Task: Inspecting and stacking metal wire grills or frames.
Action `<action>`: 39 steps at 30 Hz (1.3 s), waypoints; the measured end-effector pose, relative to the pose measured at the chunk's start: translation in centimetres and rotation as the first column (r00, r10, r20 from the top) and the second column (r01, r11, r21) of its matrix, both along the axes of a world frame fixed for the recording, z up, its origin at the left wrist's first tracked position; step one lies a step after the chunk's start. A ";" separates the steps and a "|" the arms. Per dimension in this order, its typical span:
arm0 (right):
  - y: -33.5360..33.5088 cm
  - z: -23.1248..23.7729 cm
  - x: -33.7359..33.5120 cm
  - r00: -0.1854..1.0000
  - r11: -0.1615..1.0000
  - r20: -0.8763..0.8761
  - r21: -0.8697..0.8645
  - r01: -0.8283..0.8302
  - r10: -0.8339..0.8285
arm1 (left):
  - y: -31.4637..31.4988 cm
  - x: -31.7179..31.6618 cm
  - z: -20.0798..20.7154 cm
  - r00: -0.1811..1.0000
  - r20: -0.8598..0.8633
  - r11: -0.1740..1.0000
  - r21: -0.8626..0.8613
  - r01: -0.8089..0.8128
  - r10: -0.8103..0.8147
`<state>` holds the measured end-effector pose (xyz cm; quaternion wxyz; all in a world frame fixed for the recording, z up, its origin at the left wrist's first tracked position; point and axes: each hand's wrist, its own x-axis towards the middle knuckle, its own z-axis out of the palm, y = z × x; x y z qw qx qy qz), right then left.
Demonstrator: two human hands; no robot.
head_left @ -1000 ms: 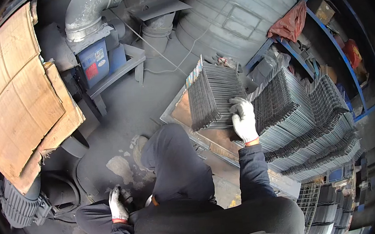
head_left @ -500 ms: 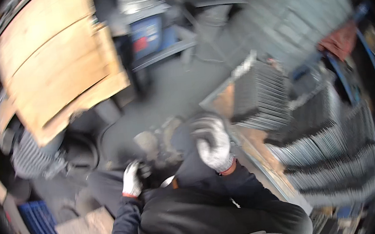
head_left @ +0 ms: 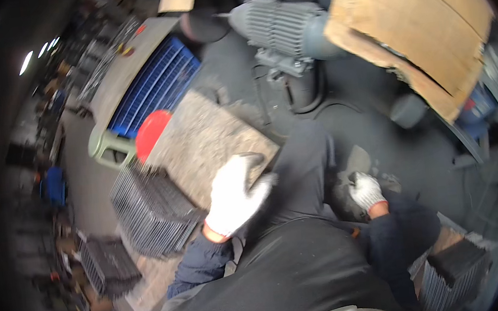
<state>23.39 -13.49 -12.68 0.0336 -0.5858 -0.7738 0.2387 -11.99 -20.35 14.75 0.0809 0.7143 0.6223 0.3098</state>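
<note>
My left hand, in a white knitted glove with a grey coating at the fingers, hovers over the near edge of a worn wooden board. Its thumb stands apart from the fingers, and nothing sits between them. Just left of it is a stack of thin dark metal plates, set on edge side by side. My right hand, gloved the same way, is above the floor beside my right leg. Its dark fingers blend into the floor, so their grip is hidden.
Further left lies a smaller plate stack; another stack stands at lower right. Beyond the board are a red disc and a blue slatted crate. A grey motor and large cardboard sheets occupy the far side.
My view has swung left, bringing the board and left-hand stacks into sight. My left hand has moved from near my lap to the board; my right hand has left the right-hand stacks.
</note>
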 end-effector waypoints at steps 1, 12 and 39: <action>-0.1 -0.2 0.5 0.998 0.999 -0.060 -0.049 -0.014 0.011 | -1.6 -1.5 2.1 0.992 -0.070 0.993 0.065 -0.098 0.103; -0.6 -0.7 0.8 0.980 0.996 -0.192 -0.069 -0.056 0.041 | -30.4 -33.7 -1.5 0.180 0.619 0.424 -0.273 -0.863 0.765; -1.2 13.2 -19.2 0.751 0.991 -0.648 0.043 -0.130 0.127 | -31.5 -38.3 -24.3 -0.331 0.910 0.827 -0.378 -0.417 0.249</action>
